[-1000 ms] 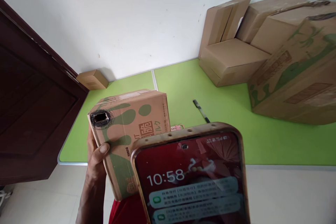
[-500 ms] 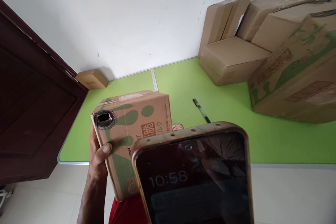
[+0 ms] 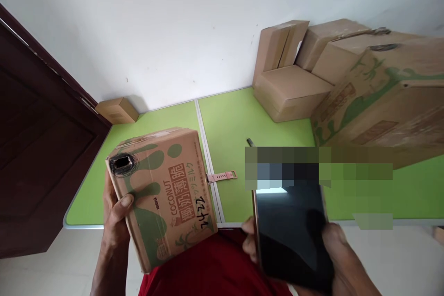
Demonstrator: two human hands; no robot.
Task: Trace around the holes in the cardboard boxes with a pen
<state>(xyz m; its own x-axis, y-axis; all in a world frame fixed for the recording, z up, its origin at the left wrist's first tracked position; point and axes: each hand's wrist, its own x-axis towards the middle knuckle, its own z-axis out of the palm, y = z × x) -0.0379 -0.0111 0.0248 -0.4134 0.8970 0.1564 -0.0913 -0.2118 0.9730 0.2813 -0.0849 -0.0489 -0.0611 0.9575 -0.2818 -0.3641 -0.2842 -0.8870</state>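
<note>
My left hand (image 3: 118, 215) grips the left edge of a brown cardboard box (image 3: 166, 185), thumb on the printed face and fingers behind. Green splashes, the word COCONUT and the handwritten digits 2422 mark that face; a dark-ringed hole sits at its upper left corner. The box is held tilted over the table's front edge. In my right hand (image 3: 338, 249) is a smartphone (image 3: 291, 236), screen towards me and dark except for a bright reflection near its top. Pixelated blocks cover the phone's upper end. A pink watch strap (image 3: 222, 176) lies on the table beside the box.
The green table (image 3: 229, 115) stands against a white wall. A small carton (image 3: 118, 111) is at its back left, near a dark door (image 3: 38, 148). Several plain boxes (image 3: 291, 88) and a large printed carton (image 3: 374, 106) fill the right. A pen (image 3: 250, 141) shows partly behind the pixelated patch.
The phone has moved down and right, and my right hand has come into view on it. More of the box face and the pink strap now show. The phone's clock display no longer shows.
</note>
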